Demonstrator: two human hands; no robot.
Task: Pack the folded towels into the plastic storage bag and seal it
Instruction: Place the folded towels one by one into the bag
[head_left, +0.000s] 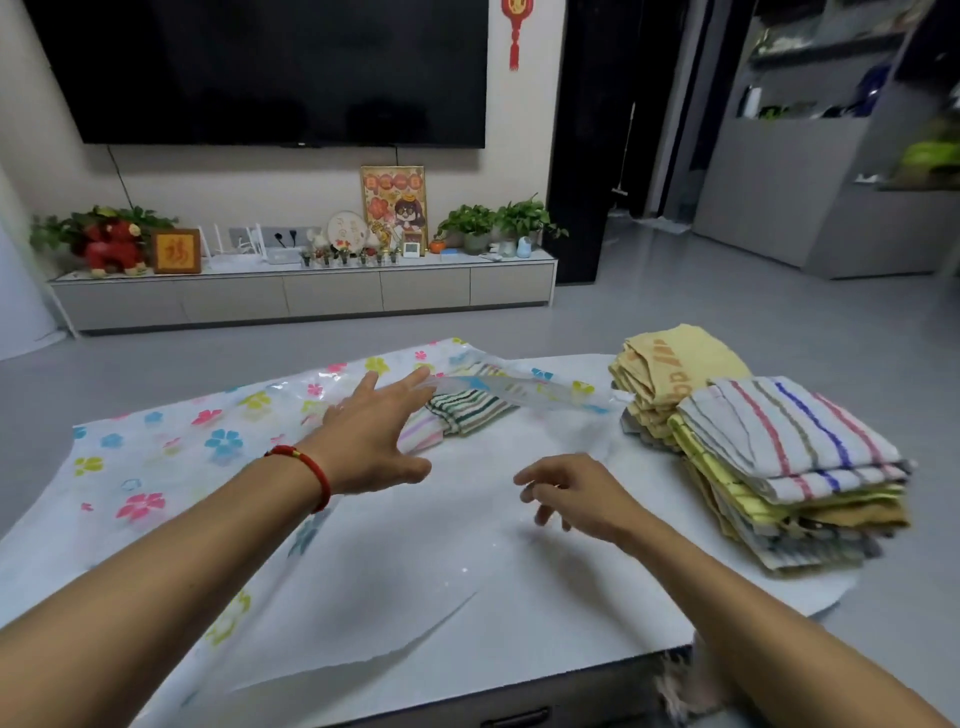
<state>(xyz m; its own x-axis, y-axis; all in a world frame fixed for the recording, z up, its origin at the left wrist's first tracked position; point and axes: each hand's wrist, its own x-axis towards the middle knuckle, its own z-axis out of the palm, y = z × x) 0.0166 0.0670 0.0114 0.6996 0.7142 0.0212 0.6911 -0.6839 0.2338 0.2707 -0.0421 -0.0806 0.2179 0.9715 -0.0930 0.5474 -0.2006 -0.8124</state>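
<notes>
A clear plastic storage bag (171, 452) printed with coloured flowers lies flat across the left of the white table. A green-striped folded towel (470, 410) lies at the bag's mouth, partly under the lifted plastic flap (514, 387). My left hand (374, 436), with a red bracelet at the wrist, rests on the bag with fingers spread, fingertips touching the flap's edge. My right hand (576, 493) hovers over bare table, fingers loosely curled, holding nothing. A stack of striped folded towels (789, 467) sits at the right, with a yellow stack (670, 374) behind it.
The white table (519, 597) ends at a front edge near me and a right edge just past the towel stacks. Grey floor lies beyond, with a low TV cabinet (311, 296) holding plants and ornaments against the far wall.
</notes>
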